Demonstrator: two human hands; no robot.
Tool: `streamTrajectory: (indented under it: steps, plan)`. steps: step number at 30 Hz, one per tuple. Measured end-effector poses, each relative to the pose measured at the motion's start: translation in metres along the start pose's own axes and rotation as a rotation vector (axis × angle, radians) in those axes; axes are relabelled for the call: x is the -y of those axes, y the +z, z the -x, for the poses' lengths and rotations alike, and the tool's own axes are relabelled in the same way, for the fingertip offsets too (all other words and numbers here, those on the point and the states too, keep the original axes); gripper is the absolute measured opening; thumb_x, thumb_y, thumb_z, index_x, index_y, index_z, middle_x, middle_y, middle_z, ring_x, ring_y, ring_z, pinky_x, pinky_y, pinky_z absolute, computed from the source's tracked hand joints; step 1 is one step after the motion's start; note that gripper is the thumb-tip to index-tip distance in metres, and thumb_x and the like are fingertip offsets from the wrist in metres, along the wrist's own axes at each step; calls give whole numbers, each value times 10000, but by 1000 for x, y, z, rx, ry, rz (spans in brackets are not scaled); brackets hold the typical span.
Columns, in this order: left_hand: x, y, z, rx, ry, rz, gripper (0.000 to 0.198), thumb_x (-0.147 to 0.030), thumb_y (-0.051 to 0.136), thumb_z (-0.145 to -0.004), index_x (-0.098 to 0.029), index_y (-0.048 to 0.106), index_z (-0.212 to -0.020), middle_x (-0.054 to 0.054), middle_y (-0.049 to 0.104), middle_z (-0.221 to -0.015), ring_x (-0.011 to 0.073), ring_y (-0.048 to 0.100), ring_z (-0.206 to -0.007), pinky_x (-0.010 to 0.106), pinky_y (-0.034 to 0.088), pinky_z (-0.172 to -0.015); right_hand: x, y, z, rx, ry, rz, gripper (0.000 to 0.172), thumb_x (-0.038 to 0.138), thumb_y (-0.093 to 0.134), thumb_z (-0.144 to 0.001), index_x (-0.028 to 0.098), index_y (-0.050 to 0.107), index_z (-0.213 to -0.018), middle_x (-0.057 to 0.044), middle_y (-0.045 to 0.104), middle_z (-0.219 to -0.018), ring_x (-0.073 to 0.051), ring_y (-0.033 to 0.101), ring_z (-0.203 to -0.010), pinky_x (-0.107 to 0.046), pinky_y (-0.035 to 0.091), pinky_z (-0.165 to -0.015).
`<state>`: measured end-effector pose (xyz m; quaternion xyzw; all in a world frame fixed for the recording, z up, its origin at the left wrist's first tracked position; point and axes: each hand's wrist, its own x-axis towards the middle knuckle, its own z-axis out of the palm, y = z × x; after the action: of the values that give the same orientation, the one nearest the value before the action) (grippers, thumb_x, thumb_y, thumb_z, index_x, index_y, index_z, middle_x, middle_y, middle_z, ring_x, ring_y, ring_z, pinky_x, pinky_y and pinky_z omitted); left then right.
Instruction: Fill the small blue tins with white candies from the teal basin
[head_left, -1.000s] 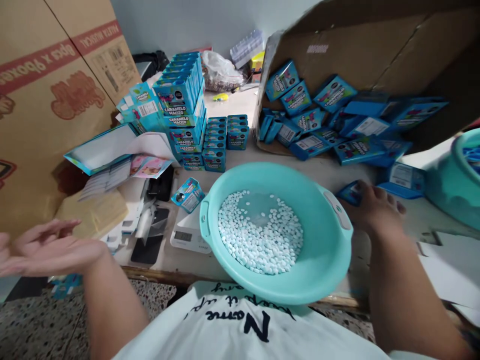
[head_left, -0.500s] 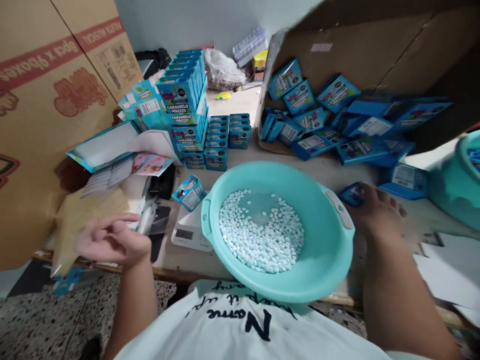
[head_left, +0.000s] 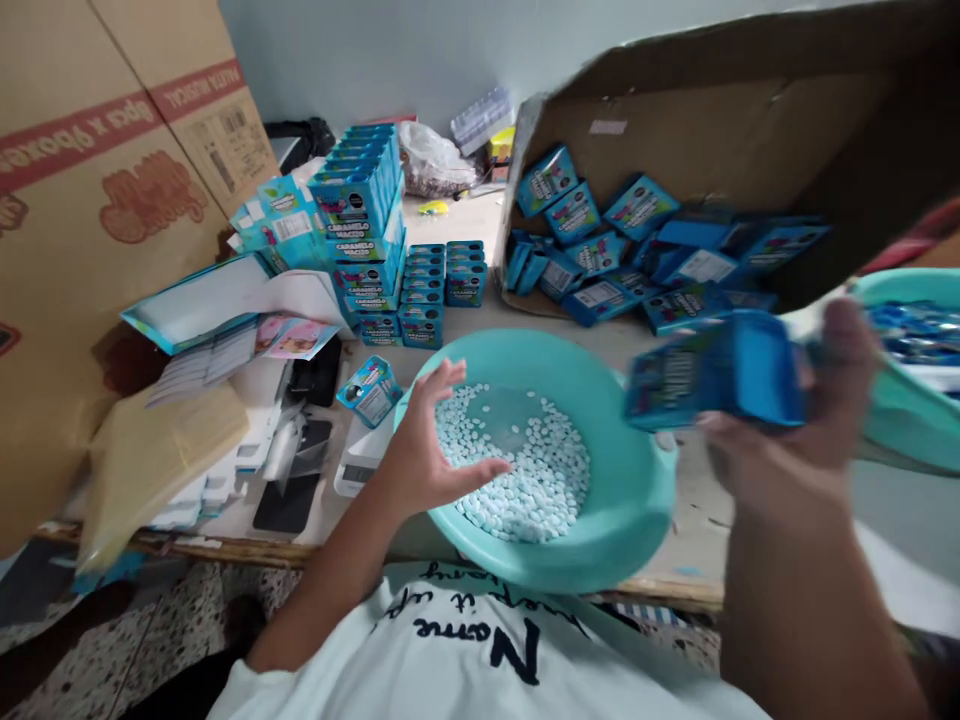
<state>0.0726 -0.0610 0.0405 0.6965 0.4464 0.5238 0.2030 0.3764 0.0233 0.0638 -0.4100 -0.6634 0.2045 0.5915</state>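
My right hand (head_left: 795, 430) is closed around blue candy boxes (head_left: 675, 380), blurred by motion, raised at the right rim of the teal basin. I cannot tell exactly how many boxes it grips. My left hand (head_left: 431, 450) is over the left side of the teal basin (head_left: 622, 500), thumb and fingers spread, with nothing in it. Small white candies (head_left: 525, 490) cover much of the basin's bottom. One blue candy box (head_left: 371, 390) stands on a white scale (head_left: 356, 465) left of the basin, which partly hides the scale.
Stacked blue boxes (head_left: 367, 220) rise behind the basin. A cardboard carton (head_left: 697, 110) lying on its side holds many loose blue boxes. Another teal tub (head_left: 885, 390) stands at the right. On the left are a big carton (head_left: 135, 280), a yellowish plastic bag (head_left: 157, 450) and a dark phone-like slab (head_left: 294, 490).
My right hand has lifted blue boxes from the table beside the basin. My left hand has swung right, from above the plastic bag to over the basin, and its fingers have spread.
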Motion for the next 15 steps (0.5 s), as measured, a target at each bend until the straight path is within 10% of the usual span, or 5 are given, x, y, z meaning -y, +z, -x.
streamTrajectory:
  steps: [5, 10, 15]
  plan:
    - [6, 20, -32, 337, -211, 118, 1176, -565, 856, -704, -275, 166, -1610, 208, 349, -1619, 401, 398, -1480, 531, 446, -1132, 52, 72, 14, 476, 276, -389, 903, 564, 864, -722, 415, 423, -1497, -63, 560, -1461, -258, 685, -1124, -378, 637, -825]
    - [17, 22, -33, 60, -404, 57, 894, -437, 825, -713, -205, 389, -1457, 178, 533, -1451, 328, 577, -1309, 450, 498, -1062, 12, 102, -5, 651, 539, -469, 792, 837, 633, -772, 218, 667, -1266, -133, 717, -1231, -300, 708, -1106, -456, 627, -890]
    - [24, 20, -31, -85, -521, 286, 519, -463, 660, -831, -218, 483, -1253, 75, 676, -1153, 219, 718, -1012, 352, 547, -935, -35, 122, 2, 653, 556, 21, 725, 889, 515, -791, 210, 748, -894, -133, 772, -1114, -385, 666, -1170, -609, 461, -1105]
